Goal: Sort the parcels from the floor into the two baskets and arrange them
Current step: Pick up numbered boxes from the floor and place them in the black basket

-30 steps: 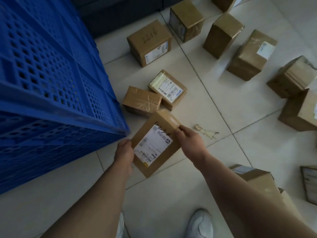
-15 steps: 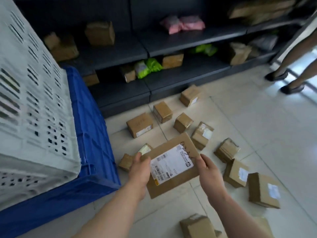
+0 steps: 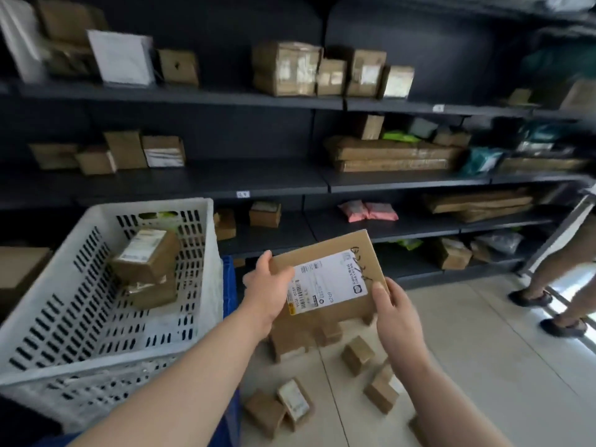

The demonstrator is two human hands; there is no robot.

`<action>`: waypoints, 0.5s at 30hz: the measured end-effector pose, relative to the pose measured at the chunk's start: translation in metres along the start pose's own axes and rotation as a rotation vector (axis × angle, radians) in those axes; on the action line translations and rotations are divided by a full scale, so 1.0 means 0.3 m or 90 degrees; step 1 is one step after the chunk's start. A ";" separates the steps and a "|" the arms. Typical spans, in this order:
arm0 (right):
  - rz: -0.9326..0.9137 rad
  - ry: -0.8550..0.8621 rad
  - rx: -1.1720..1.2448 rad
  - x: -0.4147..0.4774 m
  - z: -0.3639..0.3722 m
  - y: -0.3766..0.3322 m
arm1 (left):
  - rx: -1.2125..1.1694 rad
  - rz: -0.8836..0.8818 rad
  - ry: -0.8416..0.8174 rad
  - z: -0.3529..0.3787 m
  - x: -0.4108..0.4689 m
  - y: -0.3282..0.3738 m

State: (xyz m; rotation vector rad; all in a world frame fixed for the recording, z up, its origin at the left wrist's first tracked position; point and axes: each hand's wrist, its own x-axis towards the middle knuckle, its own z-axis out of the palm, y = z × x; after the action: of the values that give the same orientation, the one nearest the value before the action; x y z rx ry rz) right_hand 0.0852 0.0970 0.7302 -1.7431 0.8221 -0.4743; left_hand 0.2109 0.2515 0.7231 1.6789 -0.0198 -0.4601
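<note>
The left hand (image 3: 266, 291) grips the parcel (image 3: 325, 275) by its left edge. The right hand (image 3: 392, 312) pinches its lower right corner, thumb on the face. The parcel (label up) is held in the air just right of the white basket (image 3: 96, 359), which sits on the blue basket (image 3: 229, 285) and holds two boxes (image 3: 146, 256).

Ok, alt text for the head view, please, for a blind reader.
The left hand and right hand hold a flat labelled parcel beside a white basket containing two small boxes. More parcels lie on the floor; dark shelves stand behind.
</note>
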 end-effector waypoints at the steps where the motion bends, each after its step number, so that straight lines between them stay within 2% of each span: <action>1: -0.021 -0.011 -0.002 -0.009 0.023 -0.057 | 0.004 0.013 0.016 -0.050 -0.021 0.052; 4: -0.053 -0.064 0.014 -0.051 0.133 -0.213 | -0.007 0.041 0.095 -0.244 -0.069 0.169; 8: -0.121 -0.156 0.018 -0.154 0.349 -0.404 | -0.078 0.026 0.189 -0.560 -0.113 0.249; 15: -0.177 -0.320 0.007 -0.375 0.837 -0.651 | -0.113 0.004 0.307 -1.162 -0.198 0.244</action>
State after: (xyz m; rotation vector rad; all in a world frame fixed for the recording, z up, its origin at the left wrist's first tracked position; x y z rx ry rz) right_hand 0.2348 0.3776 0.8430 -1.8629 0.2216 -0.2022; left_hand 0.2824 0.5854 0.8406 1.5752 0.3597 -0.0402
